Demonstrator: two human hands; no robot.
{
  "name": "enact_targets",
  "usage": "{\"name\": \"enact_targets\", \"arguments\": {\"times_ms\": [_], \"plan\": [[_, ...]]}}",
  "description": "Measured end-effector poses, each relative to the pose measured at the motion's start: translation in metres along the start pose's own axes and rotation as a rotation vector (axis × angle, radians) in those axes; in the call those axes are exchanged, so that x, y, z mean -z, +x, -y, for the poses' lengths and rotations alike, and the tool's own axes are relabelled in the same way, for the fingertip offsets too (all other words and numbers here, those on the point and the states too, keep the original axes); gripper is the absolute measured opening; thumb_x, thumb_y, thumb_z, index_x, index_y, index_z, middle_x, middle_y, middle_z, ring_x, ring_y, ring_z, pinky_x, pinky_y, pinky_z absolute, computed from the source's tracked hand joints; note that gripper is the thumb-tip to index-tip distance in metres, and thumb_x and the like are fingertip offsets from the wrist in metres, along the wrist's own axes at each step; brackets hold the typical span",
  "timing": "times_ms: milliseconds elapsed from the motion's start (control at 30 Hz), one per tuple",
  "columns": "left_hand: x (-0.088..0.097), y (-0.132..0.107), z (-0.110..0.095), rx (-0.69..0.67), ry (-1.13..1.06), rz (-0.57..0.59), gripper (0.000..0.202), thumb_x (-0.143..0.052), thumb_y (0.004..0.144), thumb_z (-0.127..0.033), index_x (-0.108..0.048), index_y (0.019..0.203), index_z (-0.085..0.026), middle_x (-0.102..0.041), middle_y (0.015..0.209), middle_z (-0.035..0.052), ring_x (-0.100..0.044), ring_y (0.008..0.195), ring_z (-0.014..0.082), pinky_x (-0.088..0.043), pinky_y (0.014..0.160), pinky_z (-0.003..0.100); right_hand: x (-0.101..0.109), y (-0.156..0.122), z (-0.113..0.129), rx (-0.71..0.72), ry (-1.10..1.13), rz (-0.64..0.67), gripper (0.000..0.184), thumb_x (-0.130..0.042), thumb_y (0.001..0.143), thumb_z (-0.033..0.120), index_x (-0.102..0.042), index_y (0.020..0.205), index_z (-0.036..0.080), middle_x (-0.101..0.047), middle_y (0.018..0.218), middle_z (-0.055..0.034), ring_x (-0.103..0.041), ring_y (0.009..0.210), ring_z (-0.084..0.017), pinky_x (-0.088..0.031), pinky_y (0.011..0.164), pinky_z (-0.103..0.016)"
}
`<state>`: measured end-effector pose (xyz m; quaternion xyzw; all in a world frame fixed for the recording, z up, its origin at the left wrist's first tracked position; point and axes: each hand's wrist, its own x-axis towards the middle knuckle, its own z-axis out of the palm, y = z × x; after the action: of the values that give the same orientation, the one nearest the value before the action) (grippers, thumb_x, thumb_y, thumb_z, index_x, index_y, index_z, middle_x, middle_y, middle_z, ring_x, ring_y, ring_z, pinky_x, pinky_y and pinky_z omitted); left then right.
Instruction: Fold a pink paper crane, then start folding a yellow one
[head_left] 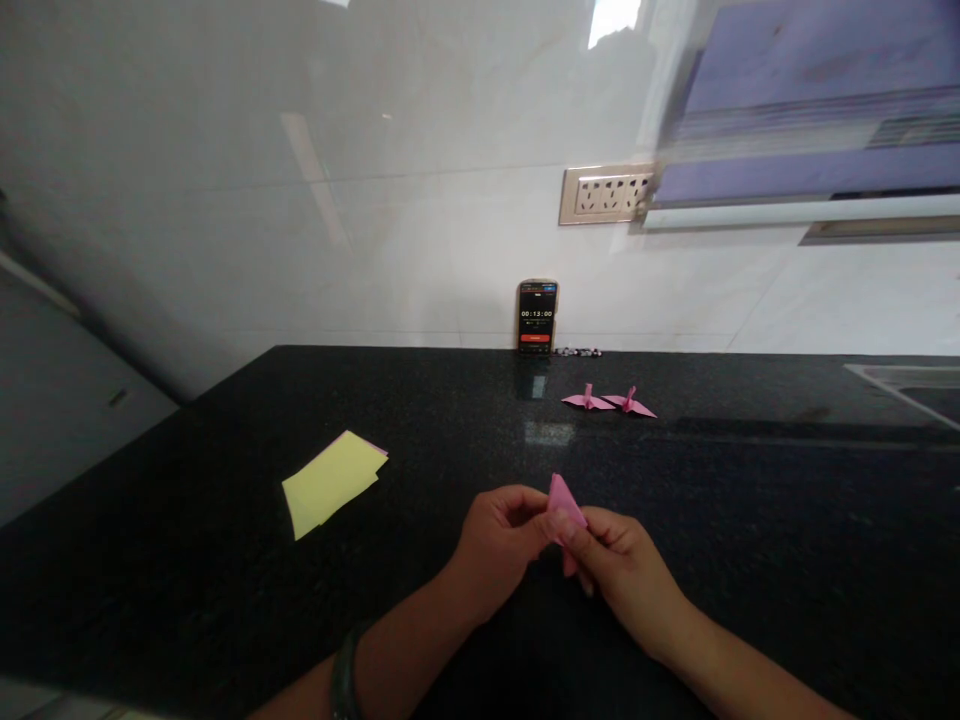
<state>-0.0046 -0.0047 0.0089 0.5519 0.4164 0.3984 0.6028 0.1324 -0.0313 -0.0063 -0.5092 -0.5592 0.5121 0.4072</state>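
A folded piece of pink origami paper (564, 499) is pinched between both hands above the dark countertop. My left hand (504, 535) grips it from the left, thumb on its near face. From the right, my right hand (626, 570) holds it too, its thumb close to the left thumb. The paper narrows toward its top, and a small pink part shows below the thumbs; the fingers hide the rest. Beyond my hands, two pink paper cranes (588, 401) stand side by side with wings spread.
A phone (537, 318) showing a timer leans upright against the wall, with a beaded strap (578, 352) beside it. Yellow paper sheets (335, 483) lie to the left on the black countertop (187, 560). A socket panel (605, 194) is on the wall; a sink edge (900, 392) shows at right.
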Motion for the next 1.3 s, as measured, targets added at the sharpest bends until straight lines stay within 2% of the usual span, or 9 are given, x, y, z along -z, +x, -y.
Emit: {"name": "enact_targets", "arguments": {"times_ms": [167, 367, 500, 600, 733, 900, 1067, 1167, 1300], "plan": [[0.002, 0.003, 0.002, 0.015, 0.083, -0.039, 0.023, -0.058, 0.069, -0.035, -0.058, 0.062, -0.013, -0.051, 0.051, -0.0012, -0.045, 0.048, 0.0092, -0.035, 0.048, 0.021, 0.006, 0.003, 0.000, 0.008, 0.012, 0.012, 0.043, -0.036, 0.083, 0.044, -0.054, 0.055, 0.016, -0.046, 0.046, 0.0026, -0.040, 0.040, -0.008, -0.029, 0.042, -0.020], [0.001, 0.001, -0.001, 0.006, 0.080, -0.033, 0.022, -0.056, 0.071, -0.032, -0.056, 0.060, -0.013, -0.050, 0.050, -0.0015, -0.044, 0.047, 0.0086, -0.034, 0.047, 0.020, 0.011, 0.001, 0.005, 0.027, 0.033, -0.094, 0.029, -0.051, 0.076, 0.039, -0.053, 0.058, 0.016, -0.042, 0.048, 0.0048, -0.035, 0.041, -0.007, -0.027, 0.040, -0.019], [-0.001, 0.000, 0.000, 0.007, -0.001, -0.015, 0.020, -0.054, 0.072, -0.032, -0.060, 0.071, -0.013, -0.054, 0.056, -0.0003, -0.048, 0.051, 0.0094, -0.038, 0.050, 0.021, 0.014, 0.001, 0.005, 0.027, 0.053, -0.106, 0.028, -0.051, 0.077, 0.038, -0.057, 0.060, 0.016, -0.047, 0.048, 0.0030, -0.038, 0.041, -0.008, -0.029, 0.041, -0.020], [-0.001, 0.001, 0.001, 0.022, -0.026, -0.018, 0.021, -0.057, 0.070, -0.033, -0.062, 0.074, -0.013, -0.057, 0.060, 0.0013, -0.050, 0.052, 0.0102, -0.040, 0.051, 0.022, 0.015, 0.002, 0.005, 0.094, 0.027, -0.089, 0.024, -0.052, 0.076, 0.036, -0.062, 0.064, 0.017, -0.050, 0.057, 0.0015, -0.041, 0.047, -0.009, -0.032, 0.044, -0.021], [-0.002, -0.001, -0.001, -0.034, 0.142, -0.018, 0.018, -0.058, 0.069, -0.031, -0.063, 0.067, -0.014, -0.056, 0.057, 0.0013, -0.050, 0.051, 0.0110, -0.038, 0.049, 0.022, 0.016, 0.003, 0.005, 0.180, -0.003, -0.129, 0.015, -0.056, 0.073, 0.033, -0.064, 0.073, 0.020, -0.048, 0.064, 0.0011, -0.041, 0.051, -0.009, -0.033, 0.045, -0.021], [-0.003, -0.005, -0.004, -0.141, 0.300, -0.009, 0.019, -0.056, 0.071, -0.030, -0.063, 0.062, -0.015, -0.055, 0.057, 0.0014, -0.050, 0.055, 0.0120, -0.038, 0.052, 0.022, 0.017, 0.002, 0.009, 0.219, 0.006, -0.126, 0.017, -0.056, 0.074, 0.029, -0.065, 0.064, 0.019, -0.048, 0.060, 0.0006, -0.044, 0.056, -0.011, -0.036, 0.052, -0.023], [-0.004, -0.003, 0.000, -0.026, 0.157, 0.046, 0.019, -0.055, 0.072, -0.032, -0.062, 0.071, -0.014, -0.058, 0.061, 0.0023, -0.053, 0.056, 0.0126, -0.040, 0.053, 0.022, 0.019, 0.004, 0.007, 0.162, 0.071, -0.113, 0.020, -0.055, 0.075, 0.031, -0.063, 0.063, 0.018, -0.046, 0.058, 0.0023, -0.041, 0.050, -0.009, -0.032, 0.046, -0.022], [-0.005, -0.002, 0.002, 0.038, 0.151, 0.096, 0.021, -0.055, 0.071, -0.033, -0.062, 0.070, -0.013, -0.059, 0.061, 0.0031, -0.052, 0.053, 0.0119, -0.039, 0.051, 0.022, 0.018, 0.004, 0.004, 0.136, 0.152, -0.141, 0.020, -0.055, 0.075, 0.033, -0.060, 0.065, 0.017, -0.046, 0.057, 0.0029, -0.041, 0.049, -0.008, -0.032, 0.046, -0.021], [-0.007, -0.005, 0.003, 0.046, 0.226, 0.099, 0.023, -0.055, 0.071, -0.032, -0.061, 0.061, -0.012, -0.057, 0.054, 0.0030, -0.050, 0.048, 0.0111, -0.037, 0.048, 0.022, 0.015, 0.003, 0.003, 0.097, 0.293, -0.029, 0.014, -0.060, 0.072, 0.031, -0.058, 0.073, 0.018, -0.052, 0.062, 0.0019, -0.045, 0.052, -0.009, -0.033, 0.045, -0.020]]}}
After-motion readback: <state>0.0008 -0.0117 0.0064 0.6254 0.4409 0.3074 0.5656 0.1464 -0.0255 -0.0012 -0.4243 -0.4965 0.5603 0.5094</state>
